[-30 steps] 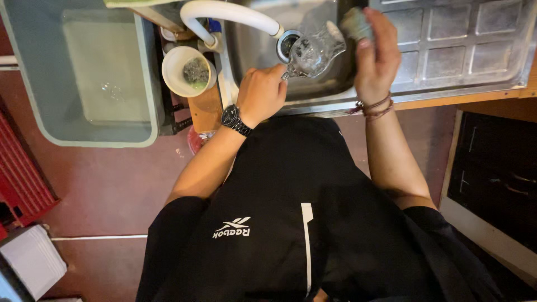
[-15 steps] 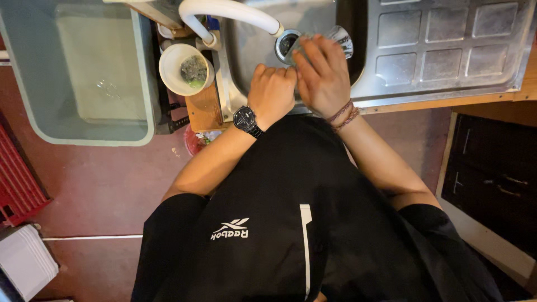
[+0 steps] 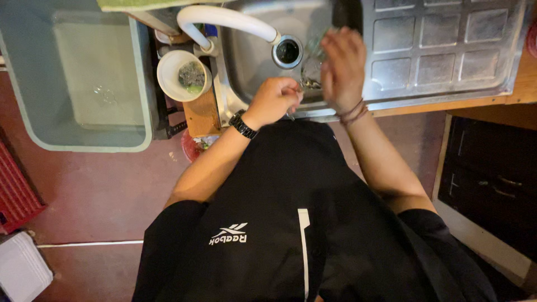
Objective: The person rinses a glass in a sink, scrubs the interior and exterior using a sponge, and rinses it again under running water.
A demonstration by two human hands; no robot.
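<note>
While left hand grips glass, white hose overhead.

Sink, upper middle and right: bare metal, dull sheen, drainboard pressed into raised squares. Drain: dark ring, metal rim. Hose above sink: white plastic, smooth, slightly glossy. Glass at hands, blurred: clear, shiny. Tub, upper left: grey-green plastic, matt, smooth. Bowl beside tub: white, glossy plastic. Worktop edge, right: wood, matt. Floor: reddish, smooth, faint sheen. Shirt: black cloth, matt. Watch: black strap.
</note>
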